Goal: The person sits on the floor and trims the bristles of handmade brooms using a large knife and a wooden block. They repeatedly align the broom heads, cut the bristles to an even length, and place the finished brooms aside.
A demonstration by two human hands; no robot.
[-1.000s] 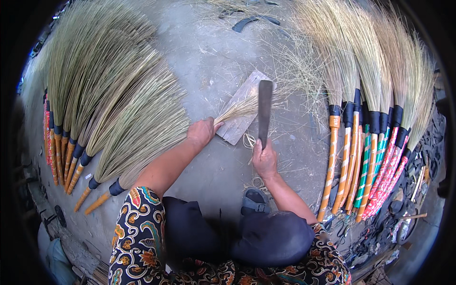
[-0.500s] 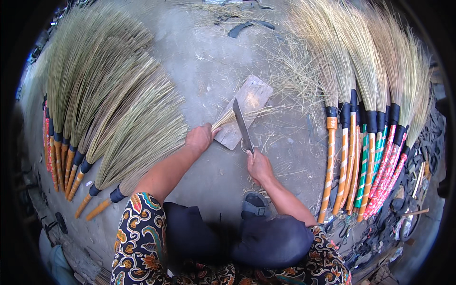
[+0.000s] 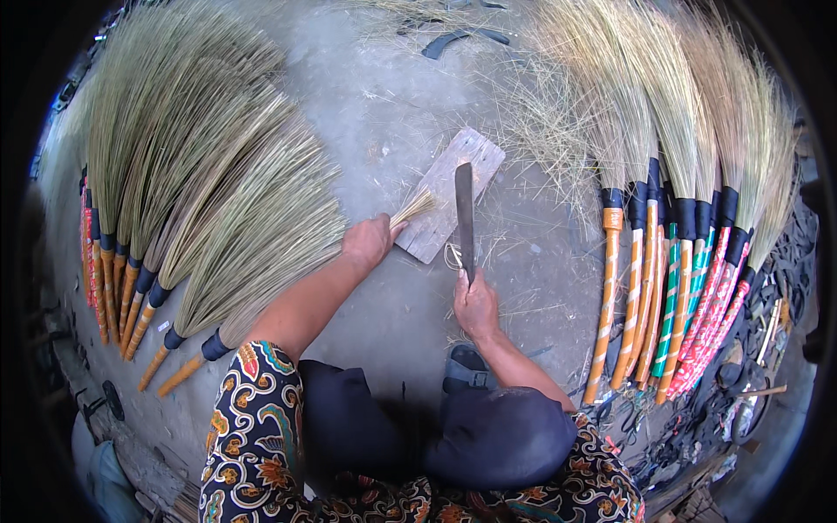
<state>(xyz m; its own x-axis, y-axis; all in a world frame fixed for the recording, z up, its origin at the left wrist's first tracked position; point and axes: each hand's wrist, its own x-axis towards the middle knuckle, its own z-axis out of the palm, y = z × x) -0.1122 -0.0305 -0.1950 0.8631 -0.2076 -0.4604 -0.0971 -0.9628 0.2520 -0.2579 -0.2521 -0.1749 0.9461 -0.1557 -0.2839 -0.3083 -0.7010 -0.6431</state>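
My left hand (image 3: 370, 242) is closed round a bunch of straw broom bristles (image 3: 413, 207), whose trimmed, blunt ends stick out past my fingers. Those ends lie over a small worn wooden board (image 3: 427, 241) on the floor. In my right hand (image 3: 477, 305) a machete (image 3: 465, 206) stands with its blade pointing away from me, just right of the bristle ends and apart from them. My fist hides most of its grip. A nearby broom's bristles spread behind my left forearm; whether the held bunch belongs to it I cannot tell.
Several straw brooms (image 3: 209, 166) fan out at the left, their handles toward me. More brooms (image 3: 671, 131) with wrapped handles stand in a row at the right. Loose straw (image 3: 545, 131) litters the floor beyond the board. A dark curved strip (image 3: 462, 37) lies at the far side.
The long bristle tips that reached across the board are cut off, leaving a short blunt bunch in my left hand. The machete has swung right, off the bristles, and points straight ahead.
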